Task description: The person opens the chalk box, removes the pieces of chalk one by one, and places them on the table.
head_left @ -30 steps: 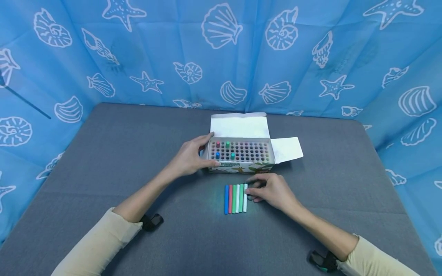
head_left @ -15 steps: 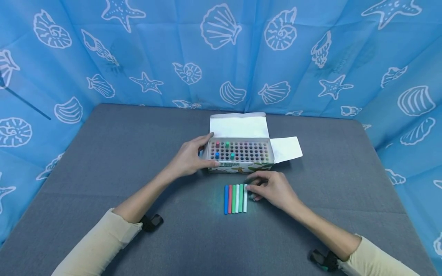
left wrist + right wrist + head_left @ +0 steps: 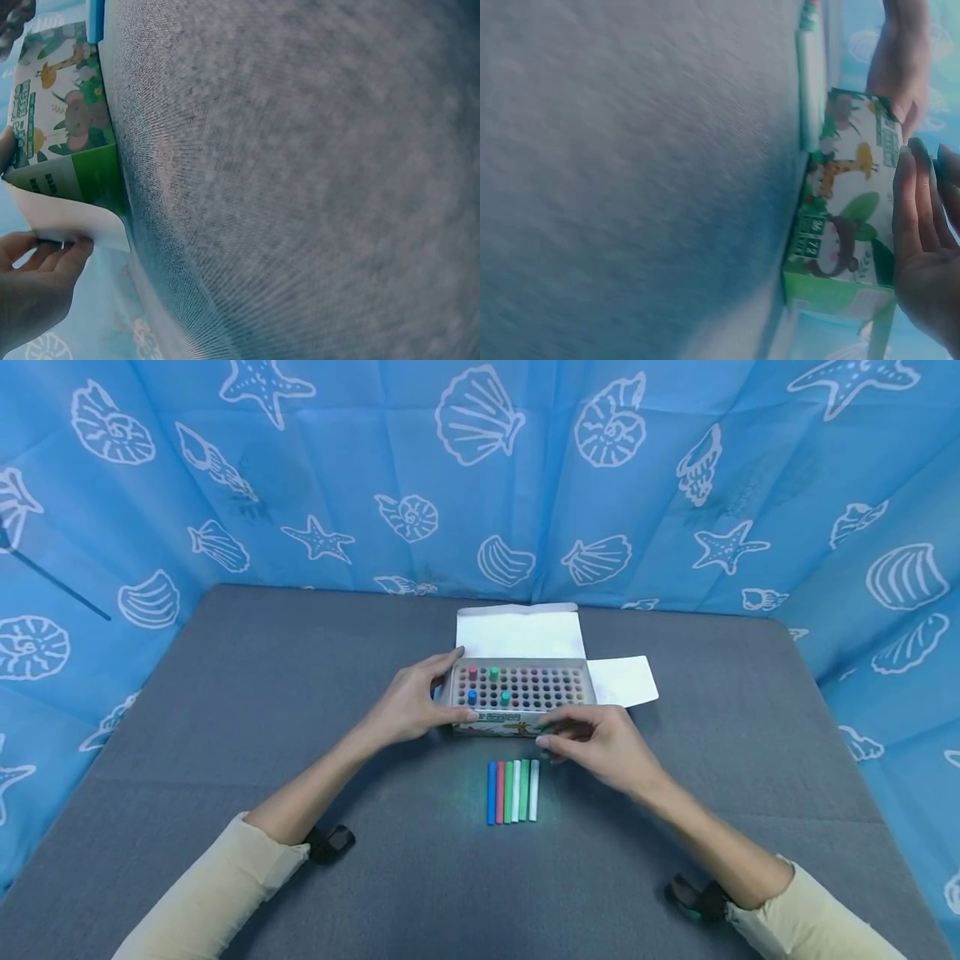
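Observation:
A printed cardboard box [image 3: 498, 725] with a holed insert [image 3: 551, 687] stands with its lid up. A few colored sticks, which look like chalk, poke up from the holes, among them a red one [image 3: 473, 673] and a blue one [image 3: 472, 697]. My left hand [image 3: 412, 700] grips the box's left end, thumb along the front and a finger behind. My right hand [image 3: 600, 743] is by the front right of the box, fingers loosely bent, nothing visible in them. Several chalk sticks [image 3: 523, 790] lie side by side in front: blue, red, green and white.
The white lid [image 3: 520, 636] is folded back, and a side flap [image 3: 624, 681] sticks out to the right. Grey cloth [image 3: 420, 877] covers the table. Blue curtain [image 3: 360, 443] with shell prints hangs behind and at both sides.
My right hand has left the rightmost white chalk stick and moved up to the front of the box. The left hand has stayed where it was.

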### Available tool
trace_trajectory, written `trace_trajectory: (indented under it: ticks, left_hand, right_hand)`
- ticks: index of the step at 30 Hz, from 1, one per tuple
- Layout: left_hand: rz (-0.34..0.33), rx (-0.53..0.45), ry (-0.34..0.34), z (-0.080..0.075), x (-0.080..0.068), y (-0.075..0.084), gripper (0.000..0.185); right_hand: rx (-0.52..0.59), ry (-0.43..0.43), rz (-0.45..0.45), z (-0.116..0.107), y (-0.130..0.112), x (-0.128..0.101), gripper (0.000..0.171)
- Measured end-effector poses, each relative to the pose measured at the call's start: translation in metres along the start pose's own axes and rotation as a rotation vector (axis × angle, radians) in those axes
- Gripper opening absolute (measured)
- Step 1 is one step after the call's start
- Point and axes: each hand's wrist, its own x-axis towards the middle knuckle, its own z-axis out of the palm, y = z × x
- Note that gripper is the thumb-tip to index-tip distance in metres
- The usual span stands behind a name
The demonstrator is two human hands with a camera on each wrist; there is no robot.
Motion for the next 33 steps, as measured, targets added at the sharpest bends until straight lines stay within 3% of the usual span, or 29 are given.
trace_trajectory:
  ticks: [12, 16, 25, 33]
  left_hand:
    - [0.019, 0.001, 0.013, 0.003, 0.002, 0.001, 0.097]
    - [0.014, -0.015, -0.006, 0.005, 0.001, 0.000, 0.096]
    - [0.014, -0.009, -0.013, 0.003, 0.000, 0.000, 0.097]
    - [0.012, 0.005, -0.001, -0.001, -0.001, 0.000, 0.099]
  right_hand:
    - [-0.159, 0.083, -0.107, -0.011, -0.008, 0.024, 0.016]
    - [-0.157, 0.090, -0.120, -0.013, -0.010, 0.031, 0.016]
    - [-0.198, -0.042, -0.021, -0.012, -0.012, 0.058, 0.021]
    - [-0.238, -0.198, -0.006, -0.008, -0.011, 0.075, 0.025]
